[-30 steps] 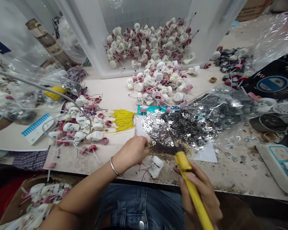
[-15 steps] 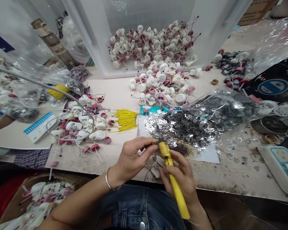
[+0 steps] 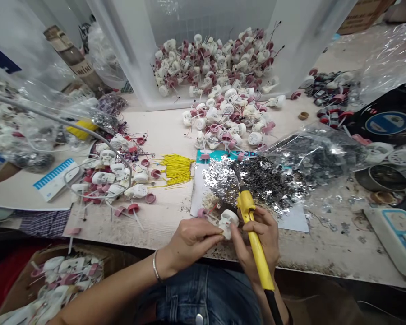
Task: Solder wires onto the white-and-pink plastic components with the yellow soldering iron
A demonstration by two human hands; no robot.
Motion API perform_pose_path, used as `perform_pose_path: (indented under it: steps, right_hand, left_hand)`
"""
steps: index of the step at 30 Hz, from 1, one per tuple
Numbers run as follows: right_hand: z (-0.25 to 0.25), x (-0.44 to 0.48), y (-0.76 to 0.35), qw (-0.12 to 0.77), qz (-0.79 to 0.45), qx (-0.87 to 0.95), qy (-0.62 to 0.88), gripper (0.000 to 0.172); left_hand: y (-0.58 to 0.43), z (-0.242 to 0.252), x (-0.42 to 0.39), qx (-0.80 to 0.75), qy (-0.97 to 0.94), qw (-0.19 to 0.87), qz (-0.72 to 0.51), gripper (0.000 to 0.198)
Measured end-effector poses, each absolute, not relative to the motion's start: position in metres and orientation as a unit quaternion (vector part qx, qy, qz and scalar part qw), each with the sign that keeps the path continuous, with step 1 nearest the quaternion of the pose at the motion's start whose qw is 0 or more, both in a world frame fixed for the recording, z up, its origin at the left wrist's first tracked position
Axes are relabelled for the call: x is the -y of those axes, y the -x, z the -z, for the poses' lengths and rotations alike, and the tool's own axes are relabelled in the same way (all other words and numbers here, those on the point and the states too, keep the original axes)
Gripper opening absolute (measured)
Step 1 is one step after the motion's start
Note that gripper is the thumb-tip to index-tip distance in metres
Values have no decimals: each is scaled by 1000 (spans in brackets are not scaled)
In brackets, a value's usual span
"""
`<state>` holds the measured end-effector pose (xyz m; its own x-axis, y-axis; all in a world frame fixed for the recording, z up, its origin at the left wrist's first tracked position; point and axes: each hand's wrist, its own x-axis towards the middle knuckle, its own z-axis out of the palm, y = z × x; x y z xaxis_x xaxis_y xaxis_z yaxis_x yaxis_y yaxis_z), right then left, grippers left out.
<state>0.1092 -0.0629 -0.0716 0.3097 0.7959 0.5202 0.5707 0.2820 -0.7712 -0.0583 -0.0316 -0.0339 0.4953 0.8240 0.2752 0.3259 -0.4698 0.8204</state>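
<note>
My left hand (image 3: 189, 241) grips a small white plastic part (image 3: 228, 224) with thin wires and a pink disc (image 3: 201, 212) on a stem at its far side. My right hand (image 3: 259, 239) is close beside that part, holding a yellow-handled soldering iron (image 3: 253, 239). The iron's dark tip (image 3: 237, 178) points away from me, over a heap of silver and dark metal flakes (image 3: 257, 185). The fingers hide part of the white piece.
A clear plastic bin (image 3: 216, 54) of white parts stands at the back, with more white parts (image 3: 223, 119) heaped before it. Yellow wires (image 3: 177, 169) and pink-capped parts (image 3: 108, 174) lie left. A bag of metal pieces (image 3: 318, 153) lies right.
The white part has been lifted from the table into my left hand. My right hand has brought the iron back from over the flakes, close to the part.
</note>
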Motion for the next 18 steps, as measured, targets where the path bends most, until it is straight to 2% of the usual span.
perform_pose_path:
  steps: [4,9,14,18]
  right_hand:
    - [66,67,-102,607,-197,555,534,25]
    - [60,72,-92,611,-97,564,547,25]
    - [59,80,-93,602,-153,592,514,22]
    - [56,81,-96,623,-134,576,511,24]
  left_hand:
    - [53,36,32,-397,-793,360,-291,22]
    - [52,26,32,-435,-756,419,-252,17]
    - [51,24,33,-459,-724,452,-248,15]
    - [53,26,35,-470,-713,460,-243,12]
